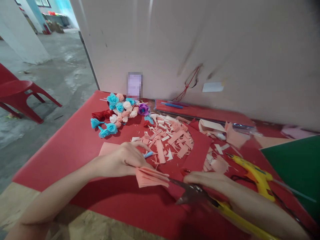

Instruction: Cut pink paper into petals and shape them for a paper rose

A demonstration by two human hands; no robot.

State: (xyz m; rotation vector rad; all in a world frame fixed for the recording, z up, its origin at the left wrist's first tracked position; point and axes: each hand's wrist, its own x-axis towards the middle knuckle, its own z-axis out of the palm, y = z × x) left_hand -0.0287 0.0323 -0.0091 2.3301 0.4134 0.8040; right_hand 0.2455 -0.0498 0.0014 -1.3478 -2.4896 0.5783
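My left hand [130, 156] is closed on a folded stack of pink crepe paper [151, 177], pinched near its left end. A pair of scissors [191, 192] is in my right hand [210, 178]; its blades are apart, and one tip meets the right edge of the folded paper. A yellow length [240, 218], blurred, runs back from the scissors below my right forearm. Just beyond my left fingers lies a small blue piece [148, 154]. Under my left wrist, a flat pink sheet [108, 149] shows in part.
Pink and white paper scraps [172, 136] cover the red table [62, 140] beyond my hands. Paper flowers [122, 108] cluster at the back left. A yellow glue gun [255, 175] and green sheet [295, 170] lie right. A pale panel [175, 43] rises behind; a red chair [22, 88] stands left.
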